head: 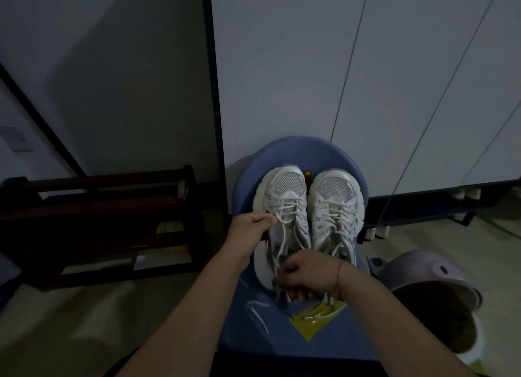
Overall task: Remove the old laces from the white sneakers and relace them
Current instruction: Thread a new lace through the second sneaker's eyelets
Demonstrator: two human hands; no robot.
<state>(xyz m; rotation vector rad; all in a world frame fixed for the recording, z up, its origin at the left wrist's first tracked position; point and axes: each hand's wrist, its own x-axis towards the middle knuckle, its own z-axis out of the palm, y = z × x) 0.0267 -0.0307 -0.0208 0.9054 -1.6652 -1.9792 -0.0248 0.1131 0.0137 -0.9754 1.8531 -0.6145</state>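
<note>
A: Status?

B: Unlacing, early. Both shoes sit toes-away in the middle of the seat (296, 154), side by side and touching. Work is on the left shoe (283, 196).

A: Hands?

B: Left hand (251, 230) pinches the lace (284, 230) at a mid crossing, thumb and fingertips closed on it. Right hand (301, 275) is at that shoe's heel end, fingers curled. The loose strands run down into it, so I read it as gripping the ends. The frame is dim, so that isn't certain.

A: How much is out?

B: Little. The bow is undone and the top looks slack. The lower crossings are threaded. The right shoe (335, 207) looks fully laced, its ends trailing toward the seat's near edge.

A: New laces?

B: A yellow packet (310, 327) lies at the near edge, just below the right hand, with white strands on it. Probably the replacements.

A: Next move?

B: My guess: draw each crossing out with the left pinch while the right hand feeds slack, working down to the toe. Pull one eyelet at a time, because a tug on both strands would likely drag the shoe across the seat.

A: Risk?

B: The shoe isn't pinned. It may need a steadying hand.
</note>
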